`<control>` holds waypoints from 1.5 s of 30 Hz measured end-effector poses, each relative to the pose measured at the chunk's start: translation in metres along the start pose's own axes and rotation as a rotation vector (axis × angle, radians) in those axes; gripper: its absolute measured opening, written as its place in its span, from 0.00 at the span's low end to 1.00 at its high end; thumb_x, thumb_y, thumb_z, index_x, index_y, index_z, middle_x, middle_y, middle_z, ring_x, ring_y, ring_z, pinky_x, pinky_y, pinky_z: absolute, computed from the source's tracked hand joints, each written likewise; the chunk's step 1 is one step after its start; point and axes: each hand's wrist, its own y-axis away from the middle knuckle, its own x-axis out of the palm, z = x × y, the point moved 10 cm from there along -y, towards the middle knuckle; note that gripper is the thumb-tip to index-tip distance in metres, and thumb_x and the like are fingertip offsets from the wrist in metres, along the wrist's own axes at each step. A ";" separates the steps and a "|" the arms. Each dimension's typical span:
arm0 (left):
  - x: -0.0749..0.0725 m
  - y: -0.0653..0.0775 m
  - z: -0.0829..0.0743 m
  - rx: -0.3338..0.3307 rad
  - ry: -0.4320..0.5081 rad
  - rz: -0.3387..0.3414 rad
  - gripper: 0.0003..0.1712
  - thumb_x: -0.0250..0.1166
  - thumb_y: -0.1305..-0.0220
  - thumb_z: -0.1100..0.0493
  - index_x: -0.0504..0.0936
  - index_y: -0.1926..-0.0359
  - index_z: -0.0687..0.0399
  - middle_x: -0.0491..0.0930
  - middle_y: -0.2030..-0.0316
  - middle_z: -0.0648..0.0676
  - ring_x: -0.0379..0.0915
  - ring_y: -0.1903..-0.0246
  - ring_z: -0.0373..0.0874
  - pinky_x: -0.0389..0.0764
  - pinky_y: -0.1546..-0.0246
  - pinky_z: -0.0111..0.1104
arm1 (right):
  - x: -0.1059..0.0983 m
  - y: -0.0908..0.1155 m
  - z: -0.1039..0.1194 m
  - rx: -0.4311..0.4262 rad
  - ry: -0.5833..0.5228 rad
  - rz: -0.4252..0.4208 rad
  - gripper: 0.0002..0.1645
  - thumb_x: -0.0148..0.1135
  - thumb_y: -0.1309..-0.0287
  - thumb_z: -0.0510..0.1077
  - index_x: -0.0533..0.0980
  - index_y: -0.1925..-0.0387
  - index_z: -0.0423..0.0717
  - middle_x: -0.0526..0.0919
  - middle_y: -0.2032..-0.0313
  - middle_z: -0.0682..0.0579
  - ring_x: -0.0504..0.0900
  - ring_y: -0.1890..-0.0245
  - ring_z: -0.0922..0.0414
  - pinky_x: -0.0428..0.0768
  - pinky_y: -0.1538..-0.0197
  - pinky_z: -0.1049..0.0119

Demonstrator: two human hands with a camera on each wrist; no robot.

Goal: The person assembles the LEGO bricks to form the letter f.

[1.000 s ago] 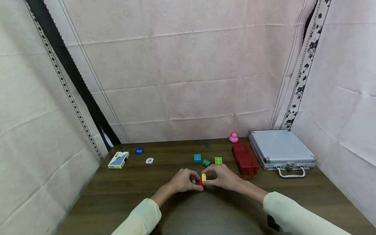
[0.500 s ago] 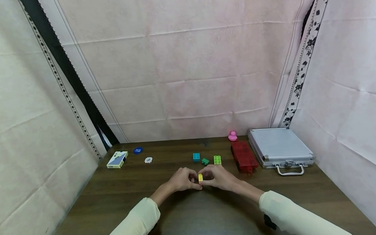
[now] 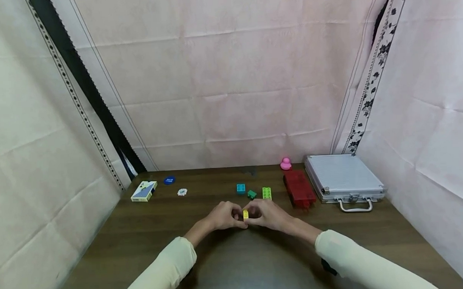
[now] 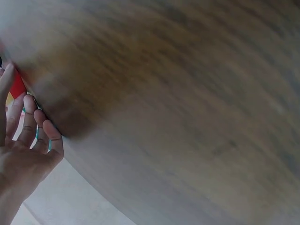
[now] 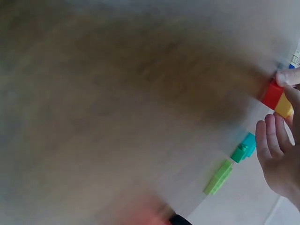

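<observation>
In the head view my left hand and right hand meet at the middle of the table. Between their fingertips is a small yellow toy brick, pinched by the right thumb and fingers. Directly under it sits a red brick, seen in the right wrist view with the yellow one against its top. From the left wrist view, the left thumb and index finger grip the red brick. That red brick is hidden behind the fingers in the head view. The remaining left fingers are loosely bent.
Beyond the hands lie a blue brick, a dark green piece and a lime brick. Right are a red case, a pink duck-like figure and a silver briefcase. Left are a card box, blue disc and white piece.
The yellow brick has shifted slightly left, in line with the red brick, which showed below it a second ago and is now covered. Both hands have drawn closer together.
</observation>
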 end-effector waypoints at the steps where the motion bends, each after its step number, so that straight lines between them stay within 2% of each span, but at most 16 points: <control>1: 0.000 0.000 0.001 -0.002 -0.001 0.000 0.15 0.80 0.43 0.49 0.87 0.64 0.51 0.77 0.76 0.45 0.68 0.76 0.34 0.68 0.73 0.27 | 0.001 0.000 0.001 -0.009 -0.006 -0.007 0.18 0.75 0.37 0.46 0.83 0.47 0.48 0.86 0.63 0.56 0.83 0.64 0.60 0.84 0.59 0.67; 9: 0.005 0.003 0.005 0.011 0.002 -0.012 0.14 0.80 0.42 0.49 0.87 0.63 0.50 0.77 0.76 0.45 0.68 0.76 0.33 0.69 0.74 0.26 | 0.004 0.006 -0.001 -0.036 0.008 -0.033 0.20 0.73 0.35 0.50 0.82 0.44 0.49 0.85 0.58 0.55 0.83 0.61 0.60 0.83 0.56 0.67; 12: 0.005 0.003 0.005 0.014 0.008 -0.012 0.14 0.80 0.41 0.49 0.87 0.61 0.50 0.78 0.76 0.44 0.69 0.76 0.33 0.71 0.74 0.27 | -0.006 0.005 -0.004 -0.027 0.014 -0.060 0.21 0.72 0.35 0.50 0.83 0.44 0.48 0.86 0.55 0.55 0.85 0.58 0.59 0.84 0.54 0.63; 16: 0.001 0.003 0.005 0.024 0.000 -0.016 0.16 0.79 0.40 0.50 0.87 0.58 0.53 0.78 0.76 0.43 0.71 0.76 0.32 0.73 0.72 0.27 | -0.028 0.003 -0.008 -0.022 0.014 -0.148 0.21 0.73 0.35 0.49 0.83 0.45 0.44 0.87 0.52 0.48 0.86 0.53 0.51 0.84 0.50 0.52; 19: 0.000 0.004 0.006 0.025 0.006 -0.016 0.17 0.79 0.40 0.50 0.87 0.57 0.55 0.78 0.76 0.43 0.71 0.76 0.32 0.74 0.72 0.28 | -0.041 0.002 -0.016 0.016 0.017 -0.204 0.22 0.74 0.36 0.48 0.83 0.46 0.40 0.86 0.51 0.43 0.85 0.50 0.45 0.83 0.48 0.47; 24: 0.000 0.003 0.009 0.012 0.017 -0.010 0.18 0.78 0.39 0.51 0.86 0.55 0.56 0.78 0.76 0.44 0.71 0.76 0.33 0.74 0.72 0.28 | -0.053 0.002 -0.037 0.148 0.073 -0.253 0.24 0.75 0.37 0.48 0.83 0.44 0.41 0.84 0.48 0.43 0.83 0.46 0.44 0.81 0.45 0.46; 28: 0.001 0.002 0.008 0.011 0.021 -0.007 0.17 0.78 0.39 0.51 0.86 0.55 0.56 0.79 0.75 0.44 0.72 0.76 0.34 0.74 0.71 0.29 | -0.056 0.003 -0.054 0.245 0.112 -0.277 0.26 0.74 0.36 0.50 0.82 0.42 0.42 0.81 0.43 0.42 0.81 0.43 0.43 0.80 0.43 0.44; 32: 0.002 0.002 0.007 0.014 0.025 -0.005 0.18 0.78 0.39 0.52 0.86 0.54 0.56 0.80 0.75 0.45 0.73 0.75 0.35 0.75 0.70 0.29 | -0.053 0.004 -0.067 0.305 0.116 -0.292 0.28 0.75 0.37 0.50 0.80 0.40 0.41 0.78 0.41 0.39 0.78 0.41 0.41 0.78 0.41 0.43; 37: 0.003 0.002 0.008 0.007 0.034 0.001 0.18 0.78 0.39 0.51 0.86 0.54 0.56 0.80 0.74 0.45 0.73 0.75 0.35 0.75 0.69 0.29 | -0.047 0.006 -0.080 0.346 0.102 -0.307 0.31 0.76 0.38 0.48 0.78 0.38 0.38 0.77 0.40 0.36 0.77 0.41 0.41 0.79 0.43 0.43; 40: 0.003 0.002 0.009 0.006 0.032 0.000 0.18 0.78 0.39 0.51 0.86 0.54 0.56 0.80 0.75 0.45 0.73 0.75 0.34 0.75 0.69 0.29 | -0.045 0.006 -0.085 0.351 0.119 -0.314 0.31 0.77 0.39 0.46 0.78 0.38 0.38 0.78 0.41 0.36 0.79 0.45 0.42 0.80 0.47 0.46; 45: 0.001 0.002 0.009 0.006 0.026 -0.001 0.19 0.78 0.39 0.51 0.86 0.53 0.56 0.80 0.75 0.45 0.73 0.75 0.34 0.76 0.69 0.29 | -0.045 0.006 -0.086 0.339 0.110 -0.319 0.33 0.76 0.42 0.36 0.75 0.37 0.37 0.81 0.44 0.37 0.82 0.46 0.43 0.81 0.47 0.46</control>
